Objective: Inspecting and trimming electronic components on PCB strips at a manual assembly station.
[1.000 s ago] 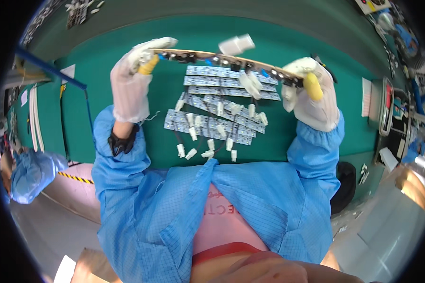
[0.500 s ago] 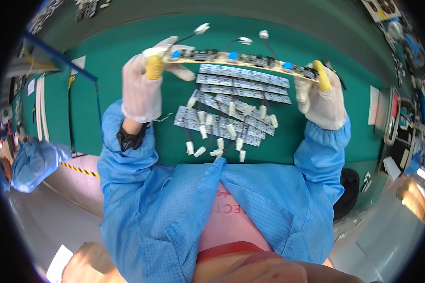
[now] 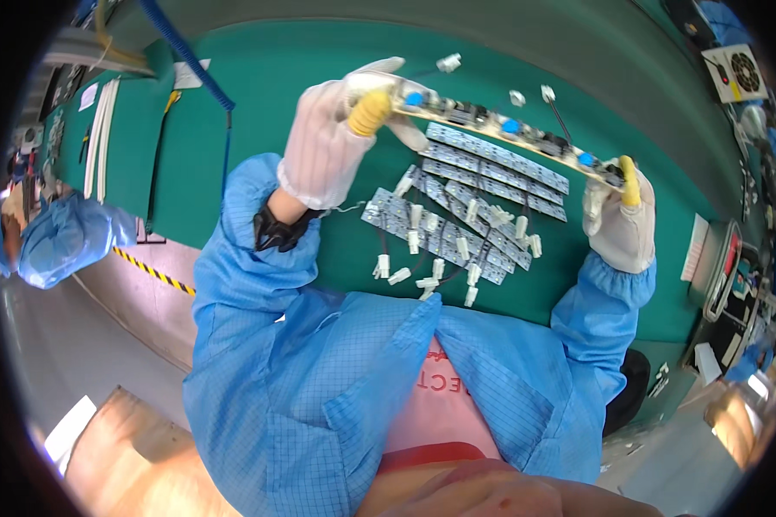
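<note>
My left hand, in a white glove with a yellow thumb tip, grips one end of a long narrow circuit board with blue and black parts on it. My right hand, gloved the same way, holds the board's other end. The board is lifted above the green table mat and slopes down to the right. Thin wires with white plugs hang off its far side. Under it lie several silver LED strips with white connectors on short leads.
A blue hose runs across the mat's upper left. At the left a person in a blue cap is nearby. Trays and tools crowd the right edge. A small fan unit stands at the top right.
The view has shifted so the hands and board sit further right. The board now tilts down to the right, and the left hand is higher.
</note>
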Demonstrator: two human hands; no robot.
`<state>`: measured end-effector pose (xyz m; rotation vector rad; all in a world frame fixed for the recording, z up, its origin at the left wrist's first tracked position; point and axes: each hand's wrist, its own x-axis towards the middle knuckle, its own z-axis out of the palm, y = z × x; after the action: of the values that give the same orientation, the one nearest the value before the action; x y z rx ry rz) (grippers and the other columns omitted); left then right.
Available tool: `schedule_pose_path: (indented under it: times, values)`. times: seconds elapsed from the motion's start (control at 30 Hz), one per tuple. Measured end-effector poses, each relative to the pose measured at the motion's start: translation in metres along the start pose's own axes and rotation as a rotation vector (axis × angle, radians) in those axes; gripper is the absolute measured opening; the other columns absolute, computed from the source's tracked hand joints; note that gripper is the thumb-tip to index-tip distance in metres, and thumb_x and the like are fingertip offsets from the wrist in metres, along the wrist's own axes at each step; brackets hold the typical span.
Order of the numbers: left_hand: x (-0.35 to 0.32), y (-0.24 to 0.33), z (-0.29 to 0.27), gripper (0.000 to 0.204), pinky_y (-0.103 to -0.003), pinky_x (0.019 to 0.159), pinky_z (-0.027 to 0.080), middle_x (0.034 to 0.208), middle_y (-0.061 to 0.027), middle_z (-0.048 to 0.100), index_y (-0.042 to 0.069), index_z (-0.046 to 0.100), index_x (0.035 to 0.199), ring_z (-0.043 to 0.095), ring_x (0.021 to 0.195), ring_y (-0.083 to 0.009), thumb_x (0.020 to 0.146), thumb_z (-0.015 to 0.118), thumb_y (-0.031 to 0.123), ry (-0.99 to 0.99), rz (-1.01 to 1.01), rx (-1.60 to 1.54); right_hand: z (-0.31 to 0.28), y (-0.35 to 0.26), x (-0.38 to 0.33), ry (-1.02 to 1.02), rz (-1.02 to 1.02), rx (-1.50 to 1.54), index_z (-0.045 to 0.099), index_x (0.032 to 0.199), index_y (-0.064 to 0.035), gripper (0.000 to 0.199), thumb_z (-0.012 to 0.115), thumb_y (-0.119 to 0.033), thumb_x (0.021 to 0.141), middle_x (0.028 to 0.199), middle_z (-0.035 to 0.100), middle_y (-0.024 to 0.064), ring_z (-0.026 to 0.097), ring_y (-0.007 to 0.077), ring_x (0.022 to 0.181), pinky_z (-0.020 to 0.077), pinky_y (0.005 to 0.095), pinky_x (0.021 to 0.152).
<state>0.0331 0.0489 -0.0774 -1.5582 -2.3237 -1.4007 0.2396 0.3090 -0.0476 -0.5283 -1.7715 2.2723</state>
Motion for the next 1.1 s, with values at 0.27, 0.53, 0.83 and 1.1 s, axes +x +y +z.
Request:
schedule_pose_path:
  times: [0.27, 0.53, 0.83, 1.1]
  values:
    - [0.008, -0.003, 0.007, 0.032, -0.030, 0.088, 0.044, 0.104, -0.0071, 0.061, 0.000, 0.057, 0.115, 0.057, 0.083, -0.0131, 0.098, 0.042, 0.022, 0.061, -0.449, -0.520, 0.005, -0.004, 0.003, -0.117, -0.065, -0.089, 0.049, 0.123, -0.0043, 0.045, 0.065, -0.020, 0.084, 0.099, 0.060, 0.0092, 0.054, 0.0117, 0.069, 0.0430, 0.0215, 0.061]
    - [-0.017, -0.128, -0.085, 0.025, -0.030, 0.084, 0.045, 0.101, -0.0069, 0.062, 0.004, 0.059, 0.112, 0.057, 0.099, -0.0180, 0.089, 0.052, 0.011, 0.103, -0.706, -0.099, -0.030, 0.038, 0.021, -0.043, -0.490, -1.612, 0.060, 0.098, -0.0067, 0.029, 0.072, -0.009, 0.072, 0.104, 0.058, 0.0105, 0.058, 0.0268, 0.091, 0.0481, 0.0339, 0.077]
    - [0.019, 0.048, -0.002, 0.090, -0.038, 0.098, 0.038, 0.102, -0.0188, 0.063, -0.008, 0.042, 0.128, 0.057, 0.105, -0.0274, 0.085, 0.030, 0.071, -0.176, -0.387, -0.845, 0.001, -0.008, -0.008, 0.020, -0.243, 0.113, 0.056, 0.104, 0.0004, 0.021, 0.061, -0.006, 0.085, 0.092, 0.062, 0.0110, 0.065, 0.0178, 0.074, 0.0540, 0.0248, 0.064]
    - [0.005, 0.038, 0.011, 0.041, -0.023, 0.076, 0.048, 0.088, -0.0088, 0.068, 0.000, 0.056, 0.115, 0.066, 0.079, -0.0137, 0.078, 0.071, 0.011, -0.062, -0.267, -0.664, -0.002, -0.004, -0.001, 0.114, -0.089, -0.176, 0.055, 0.111, -0.0003, 0.040, 0.067, -0.028, 0.085, 0.081, 0.058, 0.0035, 0.053, 0.0077, 0.057, 0.0429, 0.0167, 0.051]
